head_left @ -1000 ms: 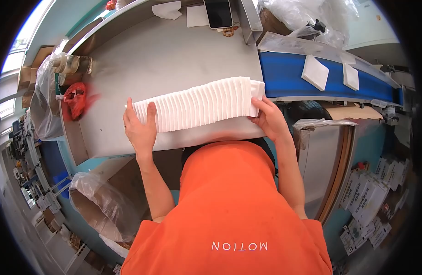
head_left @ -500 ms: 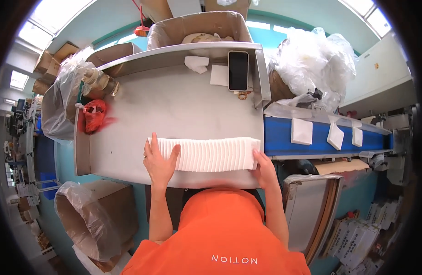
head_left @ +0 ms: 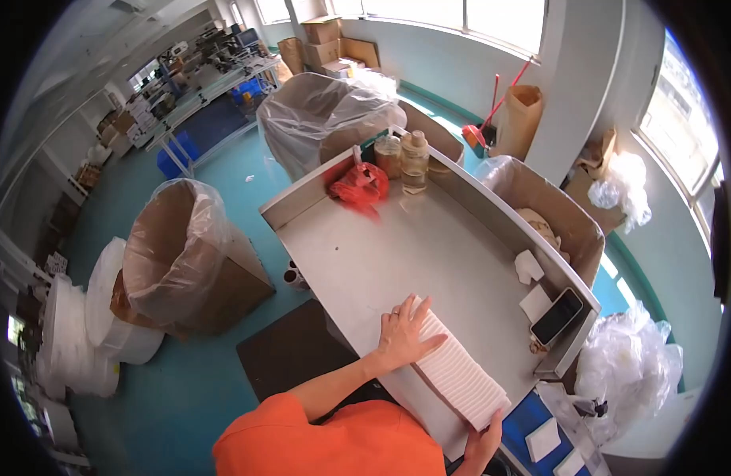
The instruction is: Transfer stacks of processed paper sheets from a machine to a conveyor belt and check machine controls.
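Note:
A long row of white folded paper napkins (head_left: 462, 371), standing packed side by side, lies along the near edge of the metal table (head_left: 429, 254). My left hand (head_left: 403, 337) grips its left end, fingertips over the end and thumb along the near part of the top. At the other end, my right hand (head_left: 484, 444) cups the last napkins with its fingers, partly hidden under the row. On the blue conveyor belt (head_left: 518, 424) beside the table's right end lie loose white napkins (head_left: 543, 439).
On the table stand a clear bottle (head_left: 415, 163) and a jar (head_left: 388, 156) near a red plastic bag (head_left: 360, 184). A black phone (head_left: 556, 316) lies at the right rim. A lined carton (head_left: 183, 254) stands left on the floor; another box (head_left: 532, 198) sits behind the table.
The view has swung left, so table and row now appear slanted and more of the room's left shows. Both hands keep the row between them.

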